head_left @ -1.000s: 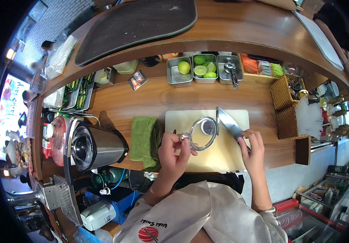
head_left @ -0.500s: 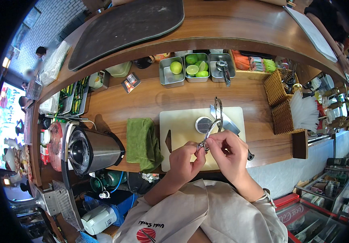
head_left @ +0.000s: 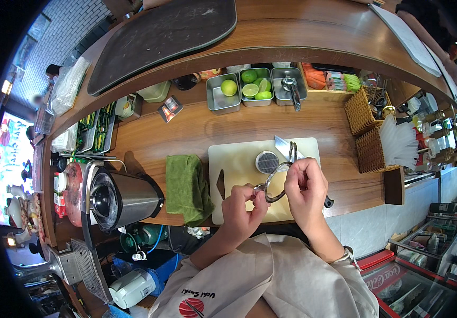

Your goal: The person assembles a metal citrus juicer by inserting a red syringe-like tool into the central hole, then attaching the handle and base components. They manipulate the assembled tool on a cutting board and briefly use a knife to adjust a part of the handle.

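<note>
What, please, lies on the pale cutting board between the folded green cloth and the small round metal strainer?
In the head view, only a small dark wedge-shaped piece lies between the green cloth and the strainer.

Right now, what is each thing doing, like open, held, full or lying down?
Left hand: pinching the round metal strainer ring.
Right hand: gripping the ring's other side.
Pale cutting board: flat on the counter.
Small round metal cup: upright on the board.
Green folded cloth: lying beside the board.
Steel tray of limes: open.
</note>
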### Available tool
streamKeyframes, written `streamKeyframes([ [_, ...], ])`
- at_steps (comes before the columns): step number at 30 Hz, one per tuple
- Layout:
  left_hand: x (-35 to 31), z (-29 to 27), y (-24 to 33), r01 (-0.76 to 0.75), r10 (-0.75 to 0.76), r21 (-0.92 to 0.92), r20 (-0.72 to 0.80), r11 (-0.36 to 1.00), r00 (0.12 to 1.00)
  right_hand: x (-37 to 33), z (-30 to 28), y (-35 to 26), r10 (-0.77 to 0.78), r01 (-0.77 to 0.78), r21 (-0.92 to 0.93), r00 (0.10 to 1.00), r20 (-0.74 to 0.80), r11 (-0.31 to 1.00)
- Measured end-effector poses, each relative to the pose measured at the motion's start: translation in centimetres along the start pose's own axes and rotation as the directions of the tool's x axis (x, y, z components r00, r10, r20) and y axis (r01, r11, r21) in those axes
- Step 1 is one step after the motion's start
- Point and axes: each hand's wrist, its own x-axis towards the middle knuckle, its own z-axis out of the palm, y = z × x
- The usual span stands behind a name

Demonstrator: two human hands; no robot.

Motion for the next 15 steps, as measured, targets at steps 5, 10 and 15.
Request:
streamKeyframes([
  [5, -0.1, 0.0, 0.0, 0.073, -0.073, -0.075, 0.006, 0.994, 0.997, 0.0, -0.3, 0.6, -0.019, 0.018, -0.04, 0.999, -0.03, 0.999],
  [10, -0.2, -0.4, -0.1, 0.134, -0.14, -0.125, -0.036, 0.983, 0.99, 0.2, -0.8, 1.6, 0.018, -0.024, -0.104, 0.998, -0.062, 0.994],
  [15, 0.0, -2.2, -0.4, 0.159, -0.204, -0.198, -0.232, 0.967, 0.951, 0.6, -1.6, 2.0, 0.07, -0.078, -0.057, 0.988, -0.135, 0.995],
])
